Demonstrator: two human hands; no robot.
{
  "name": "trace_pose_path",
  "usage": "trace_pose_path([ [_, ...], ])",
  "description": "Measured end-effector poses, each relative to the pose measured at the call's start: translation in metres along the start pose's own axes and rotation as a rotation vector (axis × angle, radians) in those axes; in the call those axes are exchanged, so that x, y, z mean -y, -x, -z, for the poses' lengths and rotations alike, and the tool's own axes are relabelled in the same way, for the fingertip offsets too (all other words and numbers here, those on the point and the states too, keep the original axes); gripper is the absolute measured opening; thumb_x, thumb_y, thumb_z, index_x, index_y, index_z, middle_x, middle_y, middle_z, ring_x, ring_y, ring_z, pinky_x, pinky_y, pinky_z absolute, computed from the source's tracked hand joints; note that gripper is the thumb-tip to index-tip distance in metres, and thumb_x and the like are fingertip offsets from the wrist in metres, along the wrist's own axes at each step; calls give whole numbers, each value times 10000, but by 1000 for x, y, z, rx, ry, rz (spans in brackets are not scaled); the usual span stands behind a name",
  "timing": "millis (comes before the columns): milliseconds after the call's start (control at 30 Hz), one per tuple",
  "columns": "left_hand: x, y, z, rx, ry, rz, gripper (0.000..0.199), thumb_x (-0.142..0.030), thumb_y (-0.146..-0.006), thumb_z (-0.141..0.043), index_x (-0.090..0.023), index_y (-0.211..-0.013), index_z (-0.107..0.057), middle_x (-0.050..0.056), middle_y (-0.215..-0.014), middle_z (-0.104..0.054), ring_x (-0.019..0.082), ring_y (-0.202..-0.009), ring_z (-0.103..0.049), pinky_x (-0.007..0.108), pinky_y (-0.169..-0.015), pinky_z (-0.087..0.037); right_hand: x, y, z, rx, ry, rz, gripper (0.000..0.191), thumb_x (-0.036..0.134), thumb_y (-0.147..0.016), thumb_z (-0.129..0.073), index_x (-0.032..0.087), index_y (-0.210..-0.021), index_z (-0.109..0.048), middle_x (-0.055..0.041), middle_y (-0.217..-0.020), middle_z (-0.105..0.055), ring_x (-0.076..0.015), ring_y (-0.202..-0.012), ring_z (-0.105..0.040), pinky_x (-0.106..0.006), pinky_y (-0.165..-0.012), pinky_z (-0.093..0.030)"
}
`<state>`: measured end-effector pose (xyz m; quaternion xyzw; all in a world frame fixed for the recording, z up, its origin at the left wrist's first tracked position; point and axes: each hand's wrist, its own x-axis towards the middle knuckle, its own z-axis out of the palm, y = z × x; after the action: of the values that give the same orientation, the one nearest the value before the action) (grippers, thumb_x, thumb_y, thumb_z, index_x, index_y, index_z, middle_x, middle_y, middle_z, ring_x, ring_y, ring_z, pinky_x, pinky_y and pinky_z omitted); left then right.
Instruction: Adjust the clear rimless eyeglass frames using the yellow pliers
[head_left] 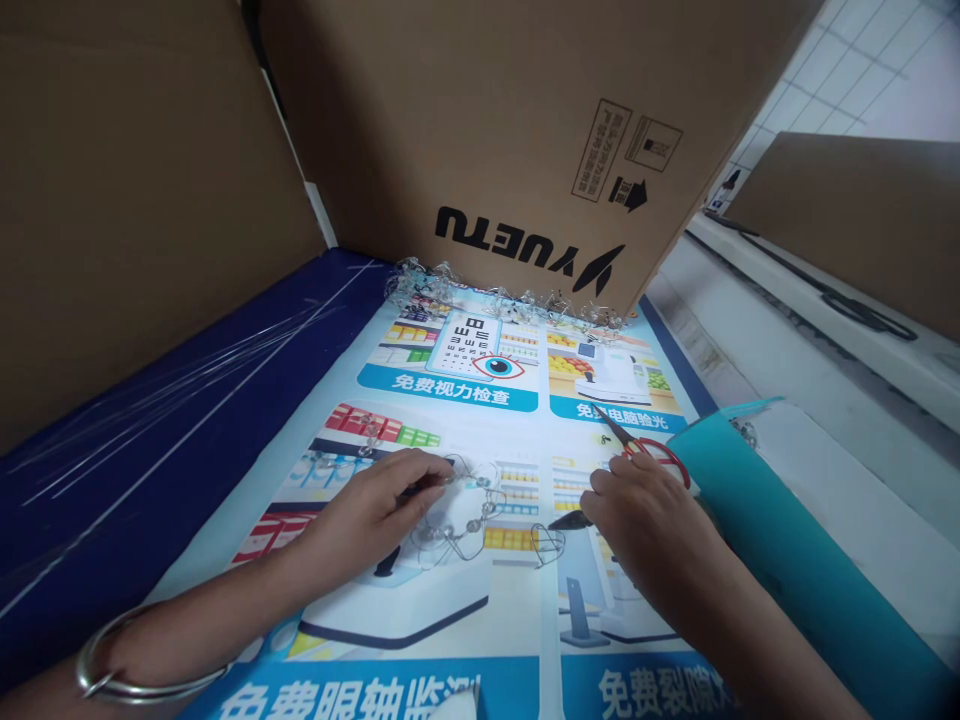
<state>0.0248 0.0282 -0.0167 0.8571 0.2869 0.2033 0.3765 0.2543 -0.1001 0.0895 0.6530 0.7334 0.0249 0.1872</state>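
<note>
Head view: the left hand's fingers rest together on a tangled clear plastic strand lying on a printed poster; the right hand's fingers curl together beside red-handled scissors, whose sharp points could snag or nick the strand if it is dragged rightward.

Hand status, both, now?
Left hand: closed on a dark item, beside clear suction cups; item unclear.
Right hand: closed on a dark pointed tool; type cannot be told.
</note>
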Motion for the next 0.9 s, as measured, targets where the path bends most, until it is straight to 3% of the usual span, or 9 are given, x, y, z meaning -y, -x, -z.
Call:
trace_pose_path([
  [233,-1,0,0,3,-5,3,198,-314,-879,-430,-216,-1003,-549,53,-1000,-604,196,-914,-562,295,-768,-464,-2,-1,-2,-6,-9,0,150,43,-720,-598,191,-713,-618,-29,-734,-599,-192,-768,-512,-310,-679,-293],
  [433,-1,-1,0,-4,-11,3,224,-345,-874,-421,-211,-987,-560,63,-996,-615,207,-908,-564,291,-753,-472,-7,4,-5,-4,-6,-7,158,90,-771,-578,199,-662,-611,-26,-693,-572,-181,-721,-495,-300,-643,-282],
  [667,1,0,0,13,-4,3,216,-362,-882,-427,-227,-1000,-547,52,-1013,-605,207,-926,-559,280,-762,-468,-9,7,-4,82,-4,-40,128,86,-755,-585,186,-686,-626,-27,-702,-585,-156,-695,-497,-289,-634,-279],
  [900,0,0,0,30,-13,29,195,-350,-884,-435,-237,-1005,-536,45,-1032,-590,203,-954,-542,279,-779,-456,-8,12,-4,60,-40,-36,131,144,-796,-561,189,-690,-622,-32,-714,-591,-170,-733,-512,-304,-665,-296],
])
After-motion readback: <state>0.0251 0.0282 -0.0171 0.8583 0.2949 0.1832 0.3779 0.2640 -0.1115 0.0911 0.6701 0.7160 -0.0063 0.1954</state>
